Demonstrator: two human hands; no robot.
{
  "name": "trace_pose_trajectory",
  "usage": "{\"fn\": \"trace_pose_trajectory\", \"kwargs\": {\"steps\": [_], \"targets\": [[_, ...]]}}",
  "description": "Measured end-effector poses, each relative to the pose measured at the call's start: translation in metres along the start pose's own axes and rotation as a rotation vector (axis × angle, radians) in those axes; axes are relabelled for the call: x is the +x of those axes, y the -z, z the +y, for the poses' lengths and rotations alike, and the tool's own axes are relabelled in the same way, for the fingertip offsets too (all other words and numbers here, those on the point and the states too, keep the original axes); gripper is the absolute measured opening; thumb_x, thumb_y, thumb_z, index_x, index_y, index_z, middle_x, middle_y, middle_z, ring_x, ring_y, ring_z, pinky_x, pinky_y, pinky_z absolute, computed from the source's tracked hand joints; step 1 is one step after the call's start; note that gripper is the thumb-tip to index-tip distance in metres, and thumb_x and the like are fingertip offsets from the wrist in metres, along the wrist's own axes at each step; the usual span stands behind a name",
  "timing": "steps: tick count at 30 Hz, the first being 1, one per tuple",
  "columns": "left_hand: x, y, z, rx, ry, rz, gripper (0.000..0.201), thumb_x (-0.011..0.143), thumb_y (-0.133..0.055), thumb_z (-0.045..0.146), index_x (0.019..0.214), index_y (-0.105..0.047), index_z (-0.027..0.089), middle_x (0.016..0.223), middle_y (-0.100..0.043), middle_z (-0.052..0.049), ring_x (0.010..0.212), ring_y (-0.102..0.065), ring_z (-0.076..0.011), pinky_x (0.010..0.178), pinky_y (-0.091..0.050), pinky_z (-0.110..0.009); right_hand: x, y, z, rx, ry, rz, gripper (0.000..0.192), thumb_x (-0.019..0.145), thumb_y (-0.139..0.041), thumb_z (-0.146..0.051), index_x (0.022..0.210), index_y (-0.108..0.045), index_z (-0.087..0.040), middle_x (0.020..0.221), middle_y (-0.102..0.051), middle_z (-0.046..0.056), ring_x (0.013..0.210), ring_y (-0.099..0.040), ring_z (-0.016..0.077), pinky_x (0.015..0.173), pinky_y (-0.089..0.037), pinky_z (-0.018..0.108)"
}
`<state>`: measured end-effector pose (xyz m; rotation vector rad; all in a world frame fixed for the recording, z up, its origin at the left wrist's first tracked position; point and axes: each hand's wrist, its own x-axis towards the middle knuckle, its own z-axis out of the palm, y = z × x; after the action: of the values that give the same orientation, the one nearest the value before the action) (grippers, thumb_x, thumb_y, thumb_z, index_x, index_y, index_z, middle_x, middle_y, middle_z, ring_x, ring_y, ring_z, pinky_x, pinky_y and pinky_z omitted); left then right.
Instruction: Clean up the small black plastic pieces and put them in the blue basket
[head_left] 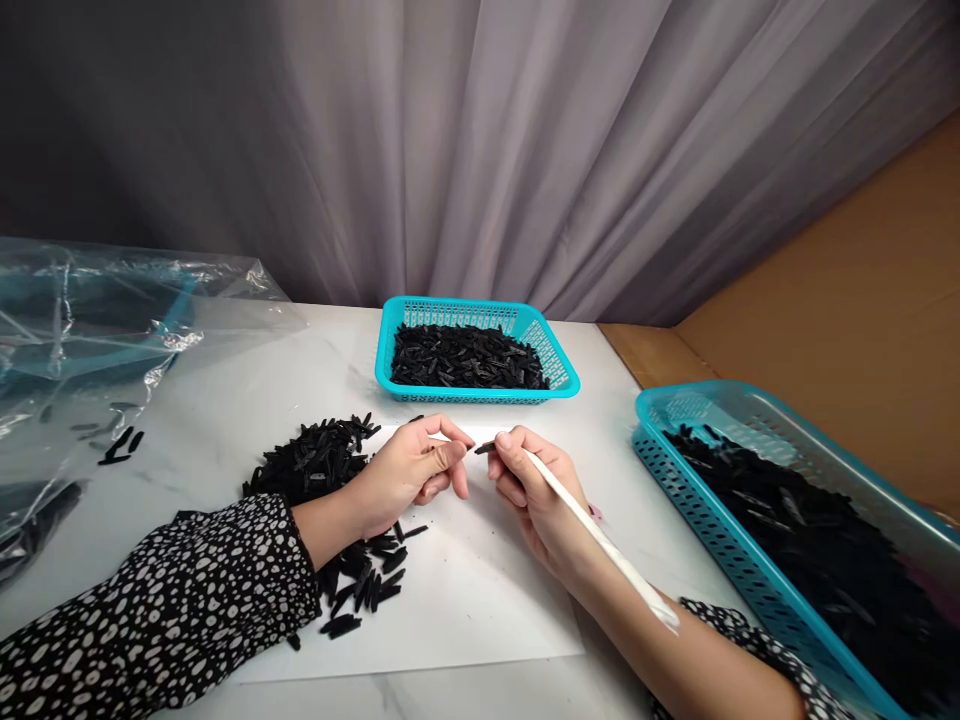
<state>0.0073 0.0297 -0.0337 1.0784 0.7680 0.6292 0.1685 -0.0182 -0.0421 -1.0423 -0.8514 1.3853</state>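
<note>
My left hand (420, 462) is closed in a pinch, thumb against index finger. Whatever it pinches is too small to make out. Facing it, my right hand (541, 490) grips a long white stick (592, 525), which slants back over my wrist and forearm. A short dark piece (486, 449) protrudes from the right fingertips, close to the left ones; whether it belongs to the stick I cannot tell. Beneath my left wrist lies a heap of black slivers (315, 460), with several loose ones (371, 585) spread on a white sheet (480, 610).
A turquoise basket (480, 393) of black slivers stands at the back. Another, larger turquoise basket (720, 545) with black slivers is at the right, beside a cardboard panel (847, 270). Clear plastic bags (112, 320) cover the left side. A grey curtain (450, 150) hangs behind the table.
</note>
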Motion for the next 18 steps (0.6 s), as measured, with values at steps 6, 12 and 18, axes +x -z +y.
{"fn": "trace_pose_trajectory", "kwargs": {"steps": [6,12,18], "targets": [[-0.0012,-0.0024,0.0073,-0.023,0.032,0.039,0.030,0.080,-0.068,0.038,0.097,-0.058,0.016,0.068,-0.068,-0.003,0.045,-0.029,-0.0048,0.041,-0.011,-0.020,0.0005,-0.0003,0.0010,0.011,-0.014,0.020,0.037,0.082,-0.072,-0.046,0.064,-0.057,-0.017,0.054,-0.046,-0.006,0.046,-0.023,0.0052,0.045,-0.018,0.022],[-0.0026,-0.0016,0.0076,-0.051,0.043,0.006,0.032,0.082,-0.066,0.033,0.107,-0.056,0.016,0.071,-0.068,-0.004,0.047,-0.030,-0.0055,0.042,-0.010,-0.021,0.0029,-0.0002,-0.0018,0.111,-0.034,0.019,0.030,0.080,-0.065,-0.046,0.069,-0.058,-0.019,0.062,-0.061,-0.001,0.041,-0.027,0.0057,0.038,-0.014,0.021],[-0.0046,-0.0019,0.0066,-0.072,0.013,-0.034,0.039,0.083,-0.068,0.037,0.113,-0.050,0.019,0.066,-0.066,0.000,0.045,-0.033,-0.0054,0.042,-0.013,-0.020,0.0024,-0.0014,0.0005,0.007,-0.029,-0.026,0.031,0.076,-0.076,-0.043,0.090,-0.071,-0.017,0.061,-0.056,-0.004,0.042,-0.027,0.0042,0.040,-0.014,0.022]]}}
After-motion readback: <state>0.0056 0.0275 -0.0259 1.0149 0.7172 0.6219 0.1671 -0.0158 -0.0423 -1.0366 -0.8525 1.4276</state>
